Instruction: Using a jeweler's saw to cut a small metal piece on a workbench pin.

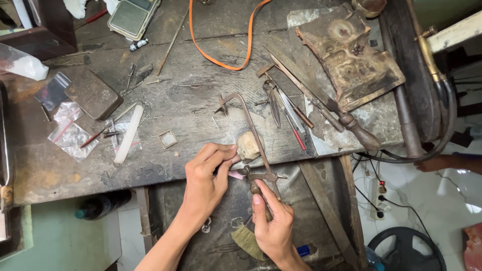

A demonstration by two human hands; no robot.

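Observation:
My right hand (271, 221) grips the wooden handle of a rusty jeweller's saw frame (253, 130), which reaches away from me over the bench edge. My left hand (208, 178) has its fingers pinched on a small piece at the bench edge, beside a pale lump (248, 145) stuck to the wood. The pinched piece is mostly hidden by my fingers. A small pink bit (236, 174) shows just below them.
The worn wooden bench (175, 100) carries files and gravers (288, 113), a small square frame (167, 139), a white stick (129, 133), plastic bags (70, 133), a dark metal block (93, 94), an orange strap (221, 62) and a scale (133, 16). A brush (247, 242) lies below.

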